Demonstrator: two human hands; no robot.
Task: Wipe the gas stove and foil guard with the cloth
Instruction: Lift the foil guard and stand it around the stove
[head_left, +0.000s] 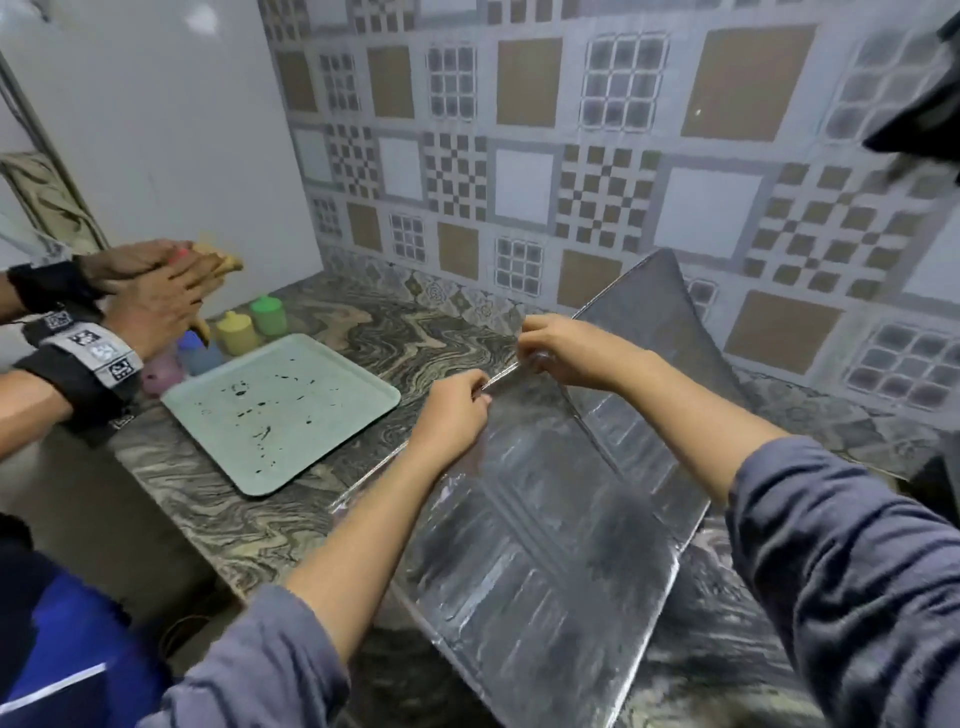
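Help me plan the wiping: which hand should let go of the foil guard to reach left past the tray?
Probably the left hand: it pinches the foil guard nearer the tray, while the right hand grips by the fold and could steady it.

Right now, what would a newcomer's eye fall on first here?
A big shiny foil guard spreads over the marble counter, its upper edge pinched by the left hand and right hand. Left of it lies a pale green tray flecked with black; at far left another person's hands clasp something yellowish.
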